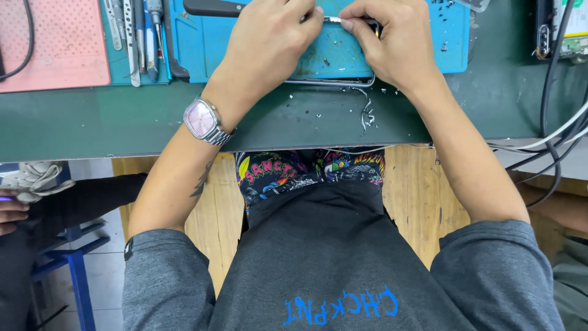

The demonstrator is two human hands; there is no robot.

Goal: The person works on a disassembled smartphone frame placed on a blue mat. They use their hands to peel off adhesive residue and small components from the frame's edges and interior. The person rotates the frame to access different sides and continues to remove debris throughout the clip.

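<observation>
Over the blue rubber work mat on the green tabletop, left hand and right hand fingers pinch a small silver metal strip between them, above the thin metal-edged frame; steel tweezers lie left.

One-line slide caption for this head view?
Both hands, left hand and right hand, pinch a thin silvery strip above a blue rubber work mat.

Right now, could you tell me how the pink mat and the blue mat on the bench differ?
The pink mat lies at the far left with only a black cable across it; the blue mat lies in the middle, under both hands. The pink mat looks clean, while the blue mat is strewn with dark specks and scraps. The left hand and right hand pinch a small silvery part above the blue mat. Both rest on the green benchtop.
</observation>
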